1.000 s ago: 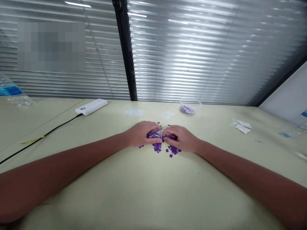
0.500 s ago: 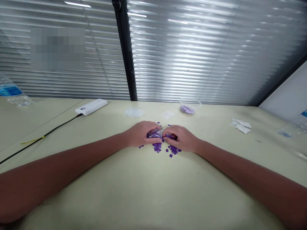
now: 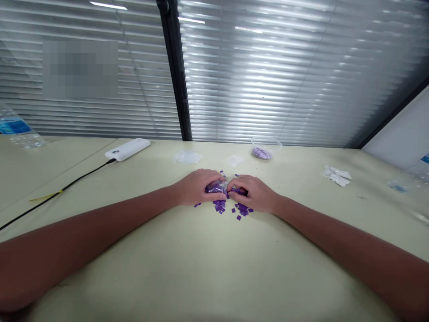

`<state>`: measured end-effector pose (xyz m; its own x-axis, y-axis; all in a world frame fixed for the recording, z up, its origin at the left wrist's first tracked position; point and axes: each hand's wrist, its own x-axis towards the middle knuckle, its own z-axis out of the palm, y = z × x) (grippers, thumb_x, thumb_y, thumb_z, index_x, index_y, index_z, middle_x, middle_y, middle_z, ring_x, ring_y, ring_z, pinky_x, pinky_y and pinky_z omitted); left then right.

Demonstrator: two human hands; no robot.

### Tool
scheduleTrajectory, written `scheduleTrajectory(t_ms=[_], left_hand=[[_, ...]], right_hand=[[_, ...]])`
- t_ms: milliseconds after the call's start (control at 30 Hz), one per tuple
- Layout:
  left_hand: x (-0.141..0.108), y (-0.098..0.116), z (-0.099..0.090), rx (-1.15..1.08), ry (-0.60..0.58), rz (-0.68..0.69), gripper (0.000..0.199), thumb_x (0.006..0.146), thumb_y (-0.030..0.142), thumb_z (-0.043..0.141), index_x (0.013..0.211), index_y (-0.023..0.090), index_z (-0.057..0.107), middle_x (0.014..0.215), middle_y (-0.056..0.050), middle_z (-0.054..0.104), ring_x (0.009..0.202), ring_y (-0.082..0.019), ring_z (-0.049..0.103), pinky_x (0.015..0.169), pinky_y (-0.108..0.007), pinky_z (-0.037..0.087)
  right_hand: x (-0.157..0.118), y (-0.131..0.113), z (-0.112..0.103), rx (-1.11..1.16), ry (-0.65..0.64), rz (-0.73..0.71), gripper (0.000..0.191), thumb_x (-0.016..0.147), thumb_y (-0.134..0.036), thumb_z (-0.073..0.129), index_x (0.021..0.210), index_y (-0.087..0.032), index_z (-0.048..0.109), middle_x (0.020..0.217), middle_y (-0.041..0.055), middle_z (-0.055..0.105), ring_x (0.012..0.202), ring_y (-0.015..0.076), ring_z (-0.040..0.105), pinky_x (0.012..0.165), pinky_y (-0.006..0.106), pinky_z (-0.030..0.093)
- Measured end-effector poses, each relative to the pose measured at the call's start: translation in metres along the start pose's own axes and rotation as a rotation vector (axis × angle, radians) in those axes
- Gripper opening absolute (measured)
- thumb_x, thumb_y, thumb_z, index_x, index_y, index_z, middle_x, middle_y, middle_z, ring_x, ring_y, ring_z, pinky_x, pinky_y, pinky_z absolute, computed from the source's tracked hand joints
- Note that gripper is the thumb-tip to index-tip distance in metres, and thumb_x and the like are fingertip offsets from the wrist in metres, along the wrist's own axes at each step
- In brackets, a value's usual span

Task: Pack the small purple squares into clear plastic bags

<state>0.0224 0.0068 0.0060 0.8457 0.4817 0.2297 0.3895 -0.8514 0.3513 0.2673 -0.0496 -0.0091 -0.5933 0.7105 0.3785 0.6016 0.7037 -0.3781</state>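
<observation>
In the middle of the table, my left hand (image 3: pixel 197 187) is closed round a small clear plastic bag (image 3: pixel 217 187) with purple pieces inside. Its thumb lies along the bag's near side and the fingers along the far side. Facing it, my right hand (image 3: pixel 256 192) is curled over a heap of small flat purple squares (image 3: pixel 243 209), some showing between thumb and fingers. The right fingertips meet the bag's right end; exactly what they pinch is hidden. More loose purple squares (image 3: pixel 219 205) lie on the table below the bag, with a few beyond the hands.
Behind the hands stands a clear round tub (image 3: pixel 262 153) of pale purple pieces. Flat clear bags (image 3: pixel 187 156) lie to its left. A white power bank (image 3: pixel 128 149) with a black cable is at back left, white packets (image 3: pixel 337 175) at right. Bottles (image 3: pixel 20 129) stand at both sides, blinds behind.
</observation>
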Motion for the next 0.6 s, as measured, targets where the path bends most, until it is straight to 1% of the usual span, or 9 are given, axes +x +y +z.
scheduleTrajectory(t_ms=[600], left_hand=[[0.0008, -0.001, 0.0012, 0.021, -0.001, -0.004, 0.051, 0.093, 0.066, 0.059, 0.12, 0.024, 0.067, 0.101, -0.004, 0.071, 0.09, -0.022, 0.062, 0.079, -0.032, 0.042]], right_hand=[[0.0003, 0.0006, -0.0003, -0.014, -0.006, 0.003, 0.006, 0.095, -0.021, 0.062, 0.099, -0.022, 0.067, 0.083, 0.0003, 0.068, 0.076, 0.0155, 0.059, 0.072, 0.028, 0.041]])
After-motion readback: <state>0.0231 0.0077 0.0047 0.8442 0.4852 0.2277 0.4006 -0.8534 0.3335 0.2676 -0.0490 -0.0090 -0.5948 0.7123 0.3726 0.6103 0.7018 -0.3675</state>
